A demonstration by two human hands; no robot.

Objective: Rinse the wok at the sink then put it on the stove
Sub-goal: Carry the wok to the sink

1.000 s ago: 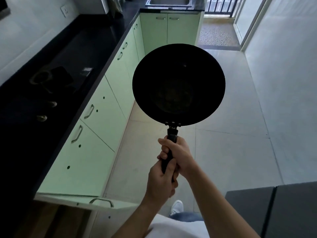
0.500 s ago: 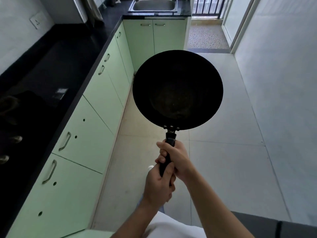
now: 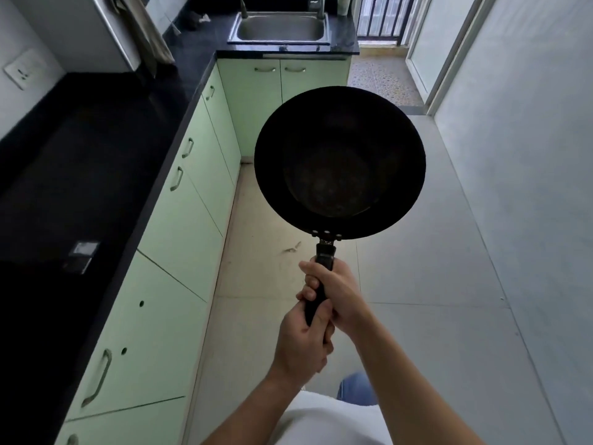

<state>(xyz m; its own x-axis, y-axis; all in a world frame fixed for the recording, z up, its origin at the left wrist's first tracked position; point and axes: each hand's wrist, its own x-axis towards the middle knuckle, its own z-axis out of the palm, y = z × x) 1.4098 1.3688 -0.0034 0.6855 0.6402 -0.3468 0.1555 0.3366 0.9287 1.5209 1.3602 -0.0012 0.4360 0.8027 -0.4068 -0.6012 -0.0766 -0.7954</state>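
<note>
- The fingers (image 3: 308, 280) of the right hand (image 3: 338, 293) were curled tight round the upper part of the slim black handle (image 3: 324, 260), their tips showing on its left side.
- The left hand (image 3: 301, 343) gripped the lower end of the same handle just below the right hand and touching it, thumb lying up along the grip and the other fingers wrapped under.
- Both bare forearms reached forward from a white shirt (image 3: 321, 422), with a patch of blue jeans (image 3: 356, 388) beneath.
- The round black metal wok (image 3: 340, 162) was held out in the air ahead of the hands, above the pale tiled floor (image 3: 426, 316), its hollow facing the camera and three rivets showing where the handle joined the rim.
- Its inside looked dark and dull, with faint marks near the bottom.
- To the left ran a glossy black counter (image 3: 80, 171) over pale green cabinet doors (image 3: 179, 226) with metal handles.
- The stainless steel sink (image 3: 282, 28) sat in the counter at the far end, well apart from the wok, with a tap (image 3: 316, 4) at its back edge.
- A beige cloth (image 3: 146, 40) hung near the corner, and a white wall socket (image 3: 22, 72) sat on the left wall.
</note>
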